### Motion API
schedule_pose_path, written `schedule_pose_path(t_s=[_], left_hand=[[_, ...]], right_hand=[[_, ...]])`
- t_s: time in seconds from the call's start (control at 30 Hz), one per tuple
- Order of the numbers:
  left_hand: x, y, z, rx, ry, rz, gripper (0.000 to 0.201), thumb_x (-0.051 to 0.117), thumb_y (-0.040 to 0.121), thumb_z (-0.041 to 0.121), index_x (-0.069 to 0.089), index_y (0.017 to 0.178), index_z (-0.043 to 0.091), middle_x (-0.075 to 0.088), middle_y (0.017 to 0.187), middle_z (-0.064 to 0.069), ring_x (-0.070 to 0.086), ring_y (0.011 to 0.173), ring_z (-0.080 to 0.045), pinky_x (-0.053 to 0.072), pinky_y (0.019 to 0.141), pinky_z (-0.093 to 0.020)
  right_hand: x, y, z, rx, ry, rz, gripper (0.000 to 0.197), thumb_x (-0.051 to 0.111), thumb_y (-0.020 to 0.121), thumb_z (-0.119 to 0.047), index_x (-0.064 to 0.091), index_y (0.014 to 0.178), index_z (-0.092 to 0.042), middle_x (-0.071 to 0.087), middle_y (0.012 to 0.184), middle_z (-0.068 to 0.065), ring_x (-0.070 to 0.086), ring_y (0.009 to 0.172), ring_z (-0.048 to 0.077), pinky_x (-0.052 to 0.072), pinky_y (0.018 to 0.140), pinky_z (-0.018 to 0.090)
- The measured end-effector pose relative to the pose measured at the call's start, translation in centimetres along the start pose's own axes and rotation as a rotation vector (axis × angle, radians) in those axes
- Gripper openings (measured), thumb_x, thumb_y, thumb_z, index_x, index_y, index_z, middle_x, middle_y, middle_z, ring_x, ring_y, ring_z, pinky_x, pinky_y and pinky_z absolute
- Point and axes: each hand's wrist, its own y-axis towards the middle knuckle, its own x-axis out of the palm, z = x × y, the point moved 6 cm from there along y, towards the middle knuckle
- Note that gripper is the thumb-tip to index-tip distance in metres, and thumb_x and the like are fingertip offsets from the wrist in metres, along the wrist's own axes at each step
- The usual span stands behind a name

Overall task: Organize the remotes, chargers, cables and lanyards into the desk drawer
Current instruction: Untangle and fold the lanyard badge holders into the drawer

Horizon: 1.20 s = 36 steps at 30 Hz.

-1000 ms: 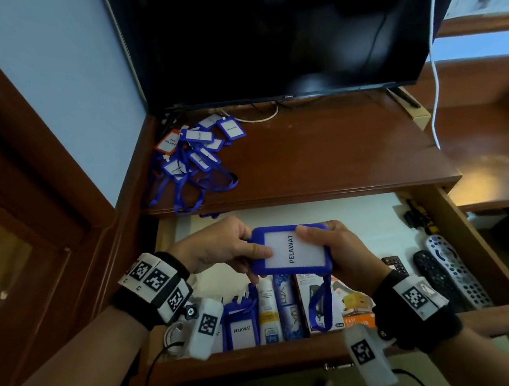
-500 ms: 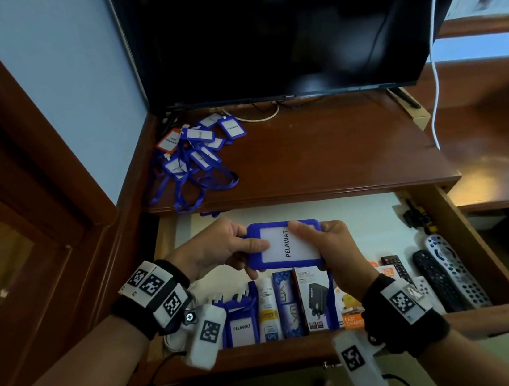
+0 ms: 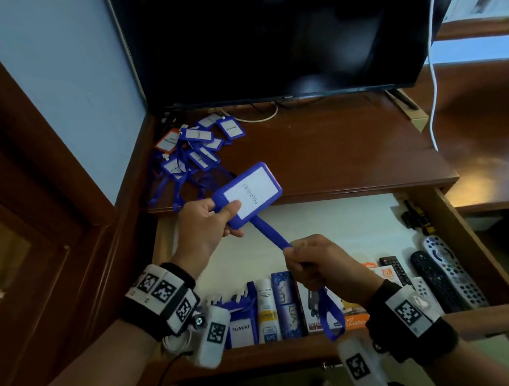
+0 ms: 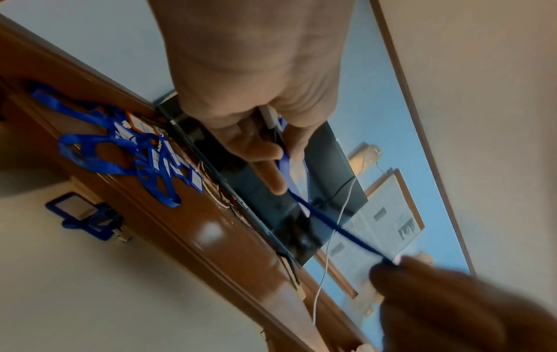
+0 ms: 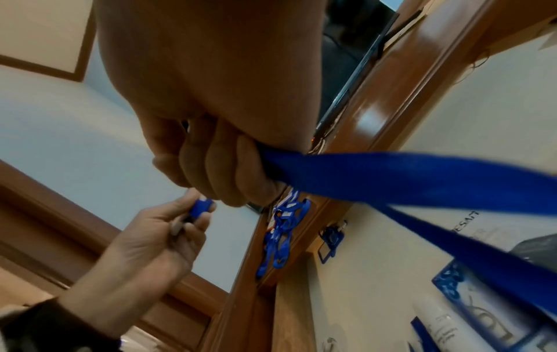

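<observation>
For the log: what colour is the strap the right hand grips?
Solid blue strap, gripped by right hand; clearest in the right wrist view.

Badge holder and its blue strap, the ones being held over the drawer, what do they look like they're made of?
Badge holder: seems rigid moulded plastic, matte blue frame round a white card reading PELAWAT; it keeps flat in the left hand.
Strap: probably woven fabric ribbon, matte; it runs flat and taut to the right hand, then hangs in a limp loop.

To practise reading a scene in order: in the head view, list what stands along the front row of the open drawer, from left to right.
PELAWAT badge holder → white tube → blue patterned box → charger box → orange charger box → white remote → black remote → grey remote.
</observation>
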Motion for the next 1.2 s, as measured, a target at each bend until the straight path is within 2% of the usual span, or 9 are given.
schedule_pose_path(t_s=[0.17,0.3,0.53,0.67,0.77,0.87,1.0,1.1,1.2], left_hand=[[2.5,-1.8,-0.3,0.226,0.326,-0.148,0.017,0.069,0.087,0.027,0.068,0.077,0.014,0.070,0.065,-0.004,0.064,0.047,-0.007,0.053,0.050,-0.028],[4.6,-2.7,-1.1,0.306,0.637,-0.358,0.030,0.065,0.088,0.038,0.067,0.079,0.009,0.068,0.068,-0.008,0.065,0.062,-0.020,0.050,0.061,-0.034],[6.8,-4.9,0.2,0.458,1.013,-0.671,0.028,0.057,0.092,0.036,0.066,0.087,0.011,0.065,0.082,-0.009,0.054,0.073,-0.022,0.038,0.064,-0.030],[6.8,-5.8,0.8,0.419,1.062,-0.863,0.028,0.061,0.091,0.037,0.067,0.093,0.010,0.066,0.086,-0.006,0.051,0.074,-0.014,0.047,0.069,-0.032],[6.5,-6.0,1.5,0.358,0.966,-0.944,0.026,0.068,0.087,0.034,0.070,0.097,0.010,0.066,0.085,-0.001,0.053,0.071,-0.010,0.050,0.068,-0.030],[6.0,-5.7,2.2,0.186,0.591,-1.021,0.005,0.074,0.082,0.016,0.072,0.086,0.012,0.067,0.071,0.005,0.058,0.054,-0.009,0.050,0.055,-0.027],[5.1,-4.5,3.5,0.132,0.103,-0.968,0.020,0.072,0.078,0.002,0.073,0.073,0.021,0.071,0.072,-0.012,0.054,0.046,-0.017,0.046,0.045,-0.022],[4.7,-3.9,4.1,0.139,-0.169,-0.878,0.005,0.077,0.071,0.013,0.076,0.075,0.015,0.070,0.070,-0.010,0.053,0.042,-0.014,0.044,0.042,-0.020],[4.4,-3.0,3.9,0.132,-0.368,-0.791,0.038,0.085,0.061,0.043,0.078,0.083,0.013,0.071,0.070,-0.007,0.053,0.042,-0.014,0.044,0.041,-0.020]], right_hand=[[0.3,-0.1,-1.9,-0.033,0.161,-0.032,0.035,0.043,0.095,-0.021,0.042,0.061,-0.013,0.019,0.052,0.000,0.013,0.046,0.012,0.009,0.046,0.027],[-1.6,0.4,-2.4,0.014,0.270,0.141,0.036,0.039,0.098,-0.019,0.045,0.063,-0.014,0.017,0.052,-0.002,0.011,0.045,0.011,0.010,0.044,0.023],[-3.0,-0.2,-2.6,0.147,-0.185,0.313,0.037,0.051,0.098,-0.021,0.054,0.064,-0.008,0.027,0.048,0.000,0.019,0.043,0.013,0.015,0.044,0.025],[-4.5,-0.6,-3.5,0.185,-0.488,0.310,0.038,0.064,0.090,-0.024,0.061,0.058,-0.005,0.032,0.047,0.002,0.023,0.043,0.015,0.020,0.044,0.028],[-4.8,-0.8,-3.2,0.219,-0.506,0.244,0.040,0.068,0.088,-0.026,0.060,0.053,-0.008,0.031,0.045,0.003,0.022,0.041,0.016,0.021,0.043,0.026],[-4.9,-0.8,-2.6,0.187,-0.358,0.180,0.042,0.068,0.088,-0.027,0.055,0.052,-0.010,0.029,0.047,0.002,0.022,0.042,0.015,0.020,0.043,0.024],[-4.7,-0.1,-1.3,0.158,-0.069,0.138,0.033,0.071,0.074,-0.032,0.058,0.052,-0.011,0.041,0.052,0.007,0.034,0.044,0.018,0.027,0.046,0.025],[-3.7,0.0,-1.1,0.120,0.141,0.102,0.015,0.070,0.066,-0.024,0.071,0.062,-0.009,0.060,0.060,0.008,0.056,0.049,0.017,0.043,0.047,0.024],[-2.4,0.2,-0.9,0.066,0.394,0.034,0.017,0.073,0.073,-0.022,0.065,0.081,-0.010,0.050,0.062,0.004,0.042,0.043,0.010,0.031,0.037,0.018]])
